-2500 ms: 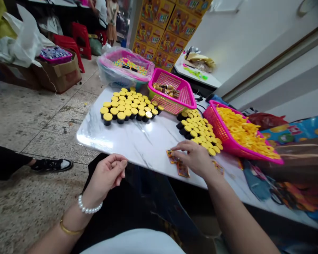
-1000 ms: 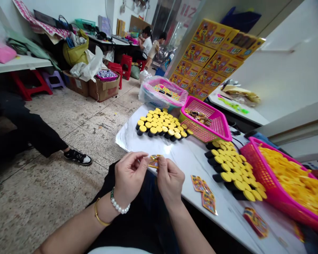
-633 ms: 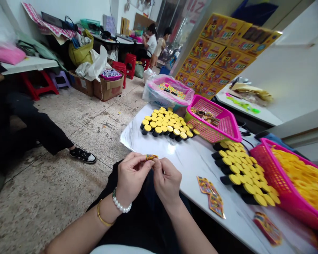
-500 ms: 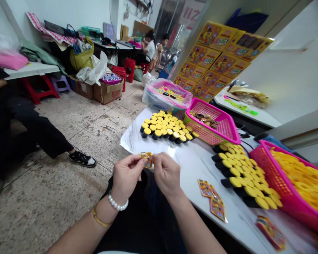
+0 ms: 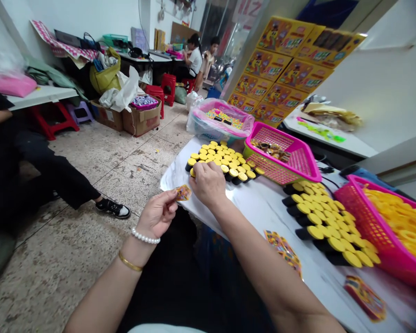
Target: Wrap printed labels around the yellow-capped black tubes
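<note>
Left fingers (image 5: 167, 198) pinch a card (image 5: 184, 192), its print illegible, by the table's (image 5: 249, 199) near edge; right fingers (image 5: 198, 172) curl over the tubs (image 5: 224, 162), grip hidden; beyond them, boxes (image 5: 294, 76) bear blurred lettering.

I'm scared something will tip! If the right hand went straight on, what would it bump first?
The right hand would probably meet the nearest yellow-lidded pots first; it may already touch one, but depth is unclear.

Red stools (image 5: 168, 88) stand on a speckled floor (image 5: 65, 259) below pale walls (image 5: 107, 16).
</note>
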Available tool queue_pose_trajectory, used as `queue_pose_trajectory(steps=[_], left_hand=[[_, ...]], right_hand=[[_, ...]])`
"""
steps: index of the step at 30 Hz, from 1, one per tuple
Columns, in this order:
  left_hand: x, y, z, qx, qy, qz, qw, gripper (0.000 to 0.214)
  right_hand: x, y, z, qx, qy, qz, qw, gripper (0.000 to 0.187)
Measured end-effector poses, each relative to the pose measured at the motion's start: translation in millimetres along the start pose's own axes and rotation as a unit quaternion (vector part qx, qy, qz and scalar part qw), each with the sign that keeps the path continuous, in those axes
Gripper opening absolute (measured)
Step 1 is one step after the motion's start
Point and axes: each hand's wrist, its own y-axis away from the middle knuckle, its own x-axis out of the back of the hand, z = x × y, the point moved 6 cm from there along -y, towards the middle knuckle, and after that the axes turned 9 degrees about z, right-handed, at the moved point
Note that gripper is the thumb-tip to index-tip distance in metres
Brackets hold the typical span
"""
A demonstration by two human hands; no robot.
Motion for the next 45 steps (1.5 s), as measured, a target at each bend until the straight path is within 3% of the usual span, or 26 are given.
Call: queue_pose_trajectory(steps=[2, 4, 7, 9, 11, 13, 17, 21, 23, 34, 37, 41, 43, 45], left_hand=[[1.9, -4, 0, -0.001, 0.022, 0.010, 1.000, 0.006], [2.2, -7, -1, 0.011, 0.039, 0.012, 0.999, 0.010], [-2.6, -9, -6, 0.039, 0.046, -0.004, 0.998, 0.010], [-8.3, -9, -8, 0.051, 0.043, -0.019, 0.998, 0.008], [-14.3, -9, -10, 0.052, 0.041, -0.032, 0.997, 0.007], [-19.0, -9, -11, 0.044, 0.040, -0.037, 0.998, 0.005], [-23.0, -10, -13, 0.026, 0.020, -0.022, 0.999, 0.005], [-26.6, -9, -16, 0.012, -0.005, -0.020, 1.000, 0.007], [-28.4, -9, -18, 0.008, -0.006, -0.027, 1.000, 0.009], [-29.3, -13, -27, 0.027, 0.023, -0.045, 0.998, 0.015], [-24.5, -12, -25, -0.027, -0.007, -0.021, 0.999, 0.020], [-13.8, -4, -12, -0.160, -0.074, 0.012, 0.984, 0.030], [-12.2, 0, -3, -0.207, -0.098, -0.008, 0.973, 0.039], [-17.1, 2, -1, -0.204, -0.136, -0.079, 0.966, 0.050]], right_hand=[[13, 3, 3, -0.036, -0.093, 0.035, 0.994, 0.012], [30, 11, 13, -0.122, -0.243, 0.081, 0.959, 0.023], [42, 31, 22, -0.268, -0.492, 0.058, 0.826, 0.033], [44, 44, 20, -0.321, -0.586, 0.015, 0.743, 0.031], [43, 52, 19, -0.354, -0.613, -0.001, 0.706, 0.031], [42, 57, 21, -0.381, -0.597, 0.008, 0.707, 0.032], [48, 60, 31, -0.409, -0.540, 0.059, 0.734, 0.032], [48, 60, 27, -0.407, -0.586, 0.043, 0.699, 0.032], [46, 60, 26, -0.406, -0.589, 0.038, 0.697, 0.032], [45, 69, 21, -0.380, -0.493, 0.037, 0.781, 0.028], [47, 69, 14, -0.346, -0.493, 0.040, 0.797, 0.026], [51, 72, 11, -0.305, -0.533, 0.071, 0.786, 0.026], [53, 76, 14, -0.303, -0.533, 0.094, 0.784, 0.028], [52, 81, 16, -0.301, -0.536, 0.089, 0.783, 0.029]])
